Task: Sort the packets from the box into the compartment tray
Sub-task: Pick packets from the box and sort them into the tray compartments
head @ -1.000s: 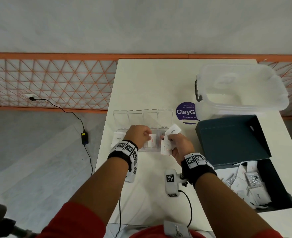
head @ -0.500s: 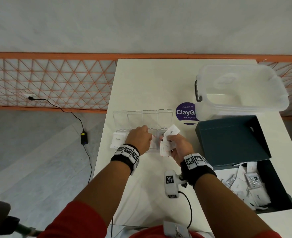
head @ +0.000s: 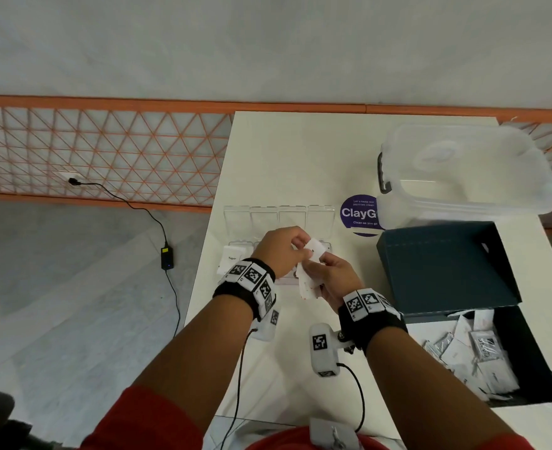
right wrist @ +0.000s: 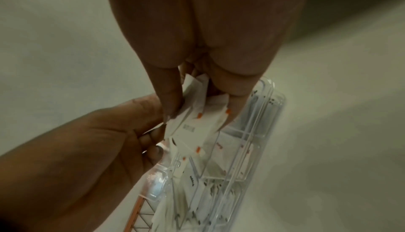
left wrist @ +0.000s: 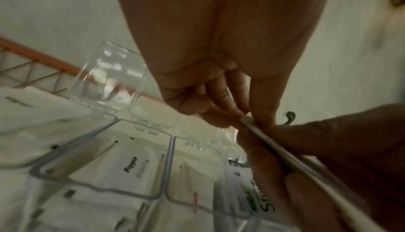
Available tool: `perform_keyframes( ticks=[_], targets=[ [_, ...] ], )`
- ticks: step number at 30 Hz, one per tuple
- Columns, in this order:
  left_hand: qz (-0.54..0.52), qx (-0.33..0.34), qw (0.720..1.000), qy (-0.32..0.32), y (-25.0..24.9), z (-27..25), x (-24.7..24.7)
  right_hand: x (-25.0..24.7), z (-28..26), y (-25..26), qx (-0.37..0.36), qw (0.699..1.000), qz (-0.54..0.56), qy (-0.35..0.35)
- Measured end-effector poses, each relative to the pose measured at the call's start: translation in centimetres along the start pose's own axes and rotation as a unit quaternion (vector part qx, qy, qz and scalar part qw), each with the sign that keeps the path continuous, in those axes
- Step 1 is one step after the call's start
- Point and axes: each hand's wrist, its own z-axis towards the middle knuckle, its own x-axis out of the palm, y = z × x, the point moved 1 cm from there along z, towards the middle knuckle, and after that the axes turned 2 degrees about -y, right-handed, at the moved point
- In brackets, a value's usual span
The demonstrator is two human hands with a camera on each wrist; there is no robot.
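Observation:
A clear compartment tray (head: 281, 219) lies on the white table with its lids (left wrist: 109, 78) standing open; white packets (left wrist: 133, 164) lie in its compartments. My right hand (head: 325, 276) grips a small fan of white packets (right wrist: 192, 126) with orange marks, just above the tray (right wrist: 258, 131). My left hand (head: 287, 248) pinches the top packet (head: 315, 250) of that bunch between thumb and fingers; in the left wrist view this packet (left wrist: 258, 130) shows edge-on. At the right, the dark box (head: 528, 362) holds several more packets (head: 472, 352).
The box's dark lid (head: 443, 264) stands open behind it. A translucent lidded tub (head: 463, 170) sits at the back right beside a purple round sticker (head: 359, 214). One sugar packet (head: 230, 259) overhangs the tray's left end. The table's left edge runs close to the tray.
My left hand has come up out of the tray and moved right to the bunch in my right hand, where it now pinches the top packet. The right hand has barely moved.

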Motion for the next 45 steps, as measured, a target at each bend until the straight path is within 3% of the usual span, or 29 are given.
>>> perform_keyframes(
  ticks=[4, 12, 17, 24, 33, 37, 41, 45],
  targets=[
    [-0.011, 0.009, 0.999, -0.035, 0.6, -0.4, -1.3, 0.1, -0.5, 0.3, 0.012, 1.000, -0.007, 0.003],
    [-0.062, -0.034, 0.992, -0.103, 2.9, -1.7, -3.8, 0.5, -0.8, 1.5, 0.005, 1.000, 0.028, -0.011],
    [0.012, -0.055, 0.991, -0.119, 3.9, -2.5, -4.0, 0.2, -1.6, 2.3, -0.005, 1.000, -0.004, 0.003],
    [0.126, -0.034, 0.990, -0.054, 3.5, -2.8, -3.8, -1.5, -2.2, 3.8, -0.011, 1.000, 0.008, -0.009],
    [0.227, -0.015, 0.973, -0.026, 3.7, -2.4, -2.8, -1.1, -3.0, 3.6, 0.019, 0.997, 0.078, -0.002],
    [0.251, 0.006, 0.967, -0.049, 4.5, -2.2, -1.9, -1.3, -3.1, 3.5, 0.032, 0.995, 0.099, 0.001],
    [0.356, 0.018, 0.931, -0.081, 5.1, -2.3, -1.5, -1.8, -2.9, 3.6, 0.045, 0.994, 0.102, -0.001],
    [0.261, 0.008, 0.957, -0.128, 4.7, -2.8, -1.6, -2.3, -2.6, 3.4, 0.049, 0.997, 0.054, 0.001]
  ],
)
